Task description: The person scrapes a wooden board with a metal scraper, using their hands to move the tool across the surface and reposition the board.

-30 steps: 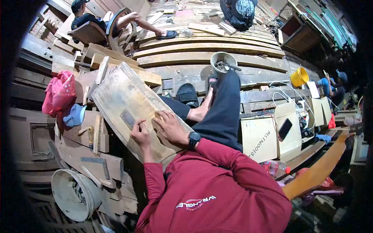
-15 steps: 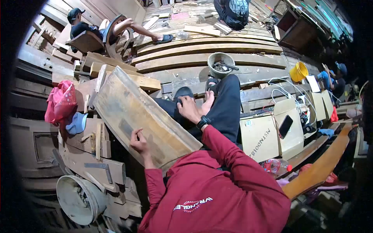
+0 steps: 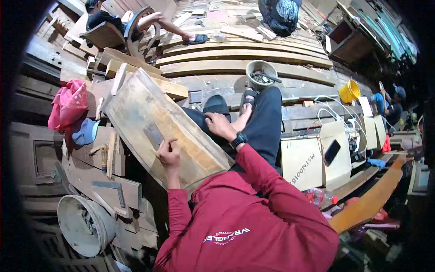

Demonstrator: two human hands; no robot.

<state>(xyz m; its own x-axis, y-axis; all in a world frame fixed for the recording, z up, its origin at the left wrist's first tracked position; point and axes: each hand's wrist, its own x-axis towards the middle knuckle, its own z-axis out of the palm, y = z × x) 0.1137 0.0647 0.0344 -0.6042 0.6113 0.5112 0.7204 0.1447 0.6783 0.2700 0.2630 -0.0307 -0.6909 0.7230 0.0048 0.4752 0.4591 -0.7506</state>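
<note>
1. Board: a broad, worn wooden plank lies slanted across the person's lap. Its far end leans toward the stacked timber on the left, and its near end rests against the red sweatshirt.
2. Left hand: the fingers are curled tight and pinch the near edge of a grey sheet, which lies flat on the board's face. Whether it is a metal scraper or abrasive paper cannot be told.
3. Right hand: it grips nothing. It rests loosely spread on the dark trouser leg, just beside the board's right edge and apart from the sheet.
4. Judgement on working well: with only one hand on the plank it could rock, so pressing the free palm on the board's right side would steady it.
5. Judgement on the stroke: holding the sheet flat and moving it along the grain with even pressure should avoid gouges and spare the knuckles.
6. Nearby: a grey bucket of tools stands far beyond the feet, and a red cloth hangs at the left.
</note>
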